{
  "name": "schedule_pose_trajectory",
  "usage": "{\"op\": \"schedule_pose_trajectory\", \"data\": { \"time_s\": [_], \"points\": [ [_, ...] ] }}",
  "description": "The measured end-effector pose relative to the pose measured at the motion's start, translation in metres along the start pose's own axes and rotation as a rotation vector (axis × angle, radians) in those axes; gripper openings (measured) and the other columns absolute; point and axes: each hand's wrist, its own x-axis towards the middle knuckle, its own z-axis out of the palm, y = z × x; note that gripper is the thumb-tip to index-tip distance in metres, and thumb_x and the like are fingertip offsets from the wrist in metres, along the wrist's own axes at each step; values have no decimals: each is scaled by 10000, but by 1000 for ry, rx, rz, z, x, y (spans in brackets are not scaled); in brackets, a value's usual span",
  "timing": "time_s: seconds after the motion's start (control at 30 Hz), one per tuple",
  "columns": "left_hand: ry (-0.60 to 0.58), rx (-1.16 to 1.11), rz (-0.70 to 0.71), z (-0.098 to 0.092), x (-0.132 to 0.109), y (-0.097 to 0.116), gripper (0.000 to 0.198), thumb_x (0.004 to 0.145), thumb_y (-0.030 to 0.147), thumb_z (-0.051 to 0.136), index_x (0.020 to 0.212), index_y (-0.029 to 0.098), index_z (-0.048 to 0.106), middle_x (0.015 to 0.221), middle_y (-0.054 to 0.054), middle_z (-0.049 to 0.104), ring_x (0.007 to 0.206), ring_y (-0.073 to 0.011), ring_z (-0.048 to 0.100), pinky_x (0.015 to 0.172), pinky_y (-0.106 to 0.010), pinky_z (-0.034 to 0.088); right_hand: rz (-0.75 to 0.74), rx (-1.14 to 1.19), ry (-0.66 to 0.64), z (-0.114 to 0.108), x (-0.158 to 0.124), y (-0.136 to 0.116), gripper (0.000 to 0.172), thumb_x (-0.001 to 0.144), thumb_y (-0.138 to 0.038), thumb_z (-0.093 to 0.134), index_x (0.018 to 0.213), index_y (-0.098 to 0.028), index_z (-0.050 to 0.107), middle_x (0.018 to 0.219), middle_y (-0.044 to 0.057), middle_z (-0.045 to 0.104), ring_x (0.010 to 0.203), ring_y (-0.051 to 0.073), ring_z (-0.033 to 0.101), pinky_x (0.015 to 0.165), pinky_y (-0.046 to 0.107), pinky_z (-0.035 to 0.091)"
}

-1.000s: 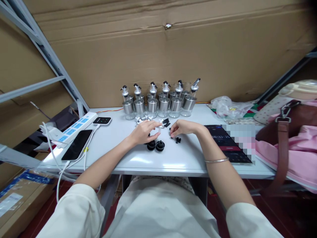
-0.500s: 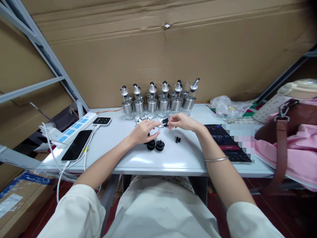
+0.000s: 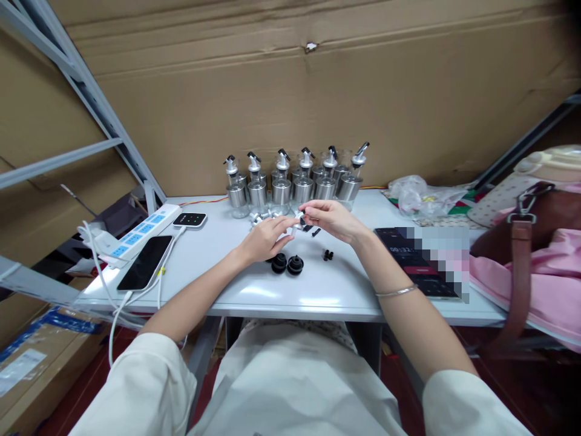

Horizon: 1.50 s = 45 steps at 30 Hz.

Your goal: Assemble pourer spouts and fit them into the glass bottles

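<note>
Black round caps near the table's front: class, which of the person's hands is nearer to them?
Left. The left hand is just behind the black round caps, almost over them; the right hand is farther back and to the right.

The bench (image 3: 318, 290) is pale grey-white, set against brown cardboard (image 3: 318, 91). The bottles (image 3: 281, 191) are silver steel and clear glass (their spouts tipped with black). The small piece (image 3: 298, 217) is silvery white; the two caps (image 3: 287, 264) and the loose bits (image 3: 327, 255) are black. The power strip (image 3: 140, 229) is white with blue sockets, the phone (image 3: 145, 270) black, the bag (image 3: 535, 284) pink with a brown strap (image 3: 520, 272), and the sleeves (image 3: 149, 387) cream.
</note>
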Motion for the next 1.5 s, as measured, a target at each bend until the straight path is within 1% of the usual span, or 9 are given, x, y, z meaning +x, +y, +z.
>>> {"op": "schedule_pose_trajectory", "data": {
  "time_s": [0.17,0.4,0.57,0.67,0.83,1.0,1.17,1.27,1.5],
  "points": [
    [-17,11,-8,0,0,-1,294,963,275,404,1229,161,454,1102,-114,629,847,-167,633,815,-325,493,-6,37,42,0,0,1,385,482,-351,863,738,-176,633,651,-38,590,604,86,523,656,277,426],
    [-53,6,-30,0,0,-2,314,971,269,377,1262,176,448,1161,-117,603,916,-170,630,833,-322,488,-64,4,74,-1,1,3,383,465,-320,861,708,-182,599,684,-38,602,639,96,546,686,282,443],
    [-58,22,-6,-2,0,-1,302,974,270,371,1240,160,462,1141,-123,611,884,-173,636,809,-322,493,-79,18,57,-2,2,5,358,460,-287,866,687,-180,611,702,-33,614,670,101,560,714,281,442],
    [-56,16,-9,-2,0,0,303,973,259,368,1246,158,450,1151,-128,605,917,-182,633,823,-329,494,-66,13,42,-2,2,4,354,468,-303,865,702,-183,629,710,-25,626,675,111,568,731,297,450],
    [-44,-12,-33,-1,0,0,338,976,258,355,1303,178,385,1183,-131,582,989,-188,618,860,-340,497,-27,115,-14,1,-1,1,311,579,-398,816,750,-188,664,710,-11,617,690,122,583,798,324,468],
    [-27,10,-41,0,-1,-2,356,976,256,348,1327,197,364,1195,-129,572,1061,-210,594,880,-357,501,-18,177,-80,0,-2,2,268,630,-336,791,836,-204,681,763,-2,637,739,129,592,819,319,466],
    [-26,60,5,0,0,-1,352,981,229,325,1329,183,356,1199,-138,568,1047,-217,604,843,-348,517,75,217,-281,-1,-5,1,312,743,-346,696,1005,-176,686,853,38,639,754,131,560,721,284,456],
    [-19,81,20,0,1,0,338,980,212,327,1314,178,364,1188,-138,571,1024,-213,613,821,-336,523,88,227,-326,-1,-5,1,266,773,-334,657,991,-183,679,894,47,629,766,138,542,700,280,454],
    [-39,75,6,1,0,2,355,974,208,351,1329,200,354,1173,-122,574,1001,-200,619,833,-332,519,118,273,-335,-1,-4,2,208,769,-305,652,939,-186,664,856,33,609,759,145,533,717,291,447]
  ]
}}
